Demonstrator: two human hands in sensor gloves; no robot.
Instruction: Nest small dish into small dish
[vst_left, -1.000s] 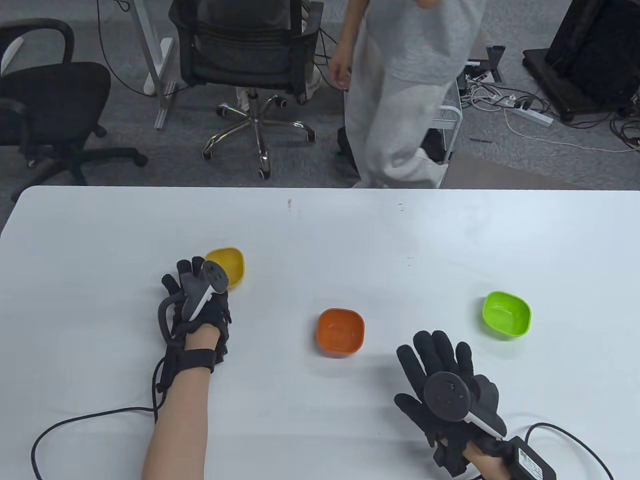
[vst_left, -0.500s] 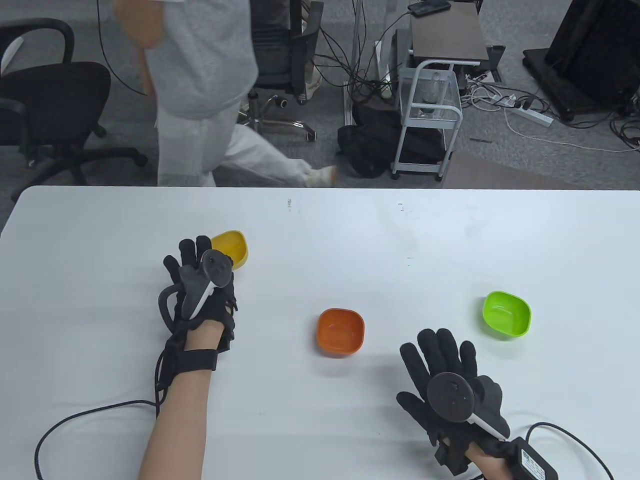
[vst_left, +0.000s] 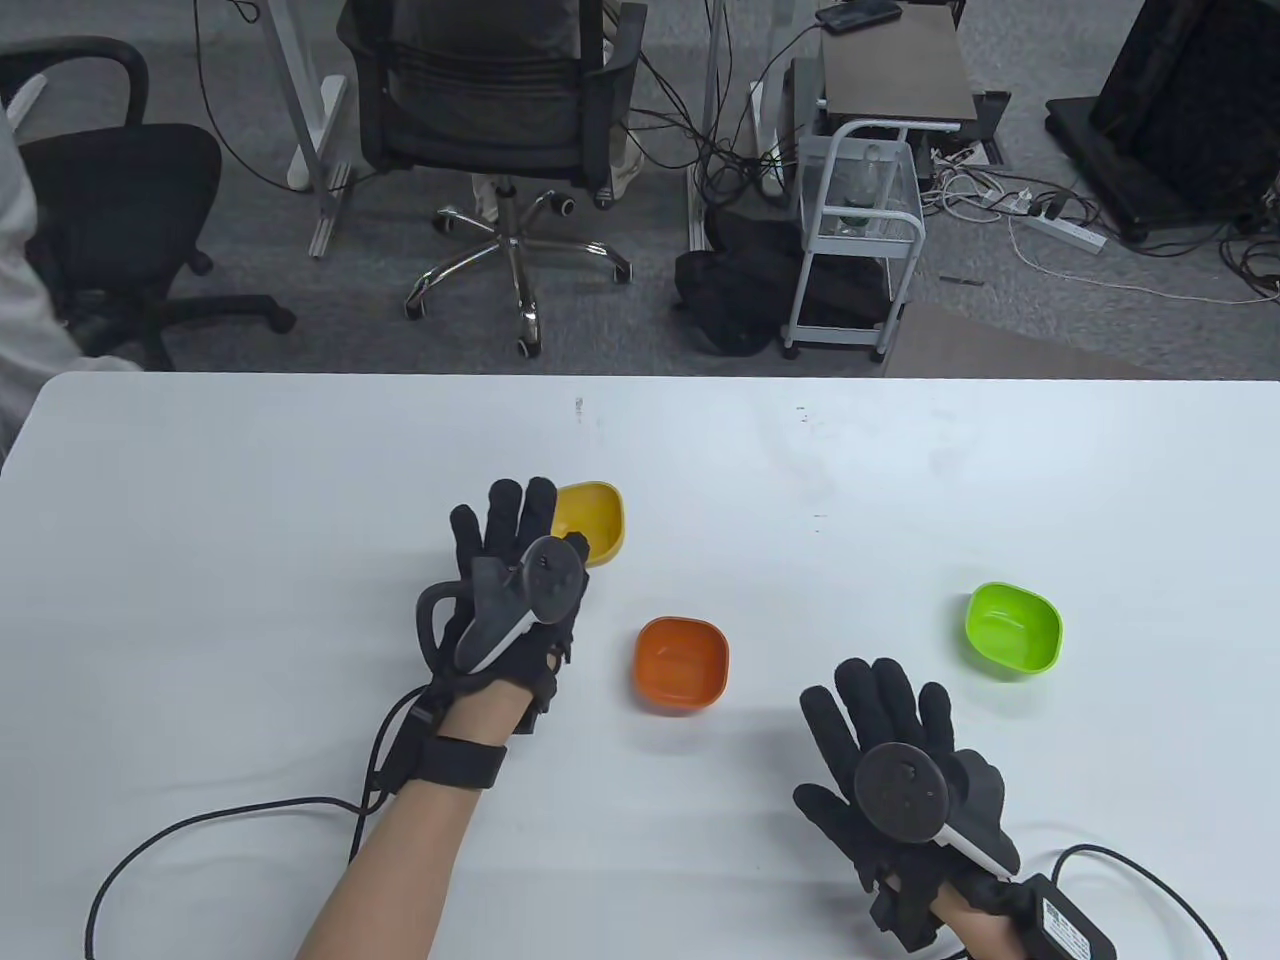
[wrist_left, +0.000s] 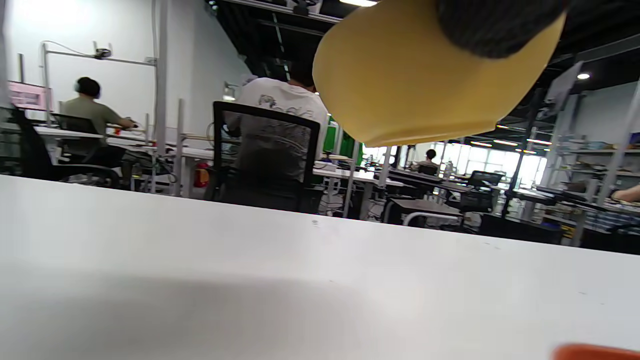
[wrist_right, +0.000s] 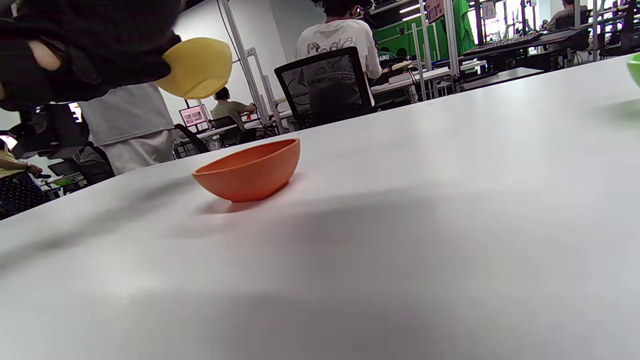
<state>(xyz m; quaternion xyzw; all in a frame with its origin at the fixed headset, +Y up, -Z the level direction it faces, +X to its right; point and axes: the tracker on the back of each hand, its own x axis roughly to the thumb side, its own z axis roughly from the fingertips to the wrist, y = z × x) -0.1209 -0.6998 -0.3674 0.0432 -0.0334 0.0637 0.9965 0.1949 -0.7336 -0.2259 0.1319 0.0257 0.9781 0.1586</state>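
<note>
The left hand (vst_left: 510, 585) grips the yellow dish (vst_left: 596, 520) clear of the tabletop (vst_left: 700, 450), presumably to nest it in the orange dish (vst_left: 682, 662). The right hand (vst_left: 900, 770) rests spread flat near the front edge, holding nothing.

Yellow dish (wrist_left: 420, 80) held above table (wrist_left: 250, 280), fingertip (wrist_left: 495, 25) on rim.

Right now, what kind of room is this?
Probably a shared office or lab: a white table with office chairs behind it, cables and a power strip on the floor, people at desks with screens.
</note>
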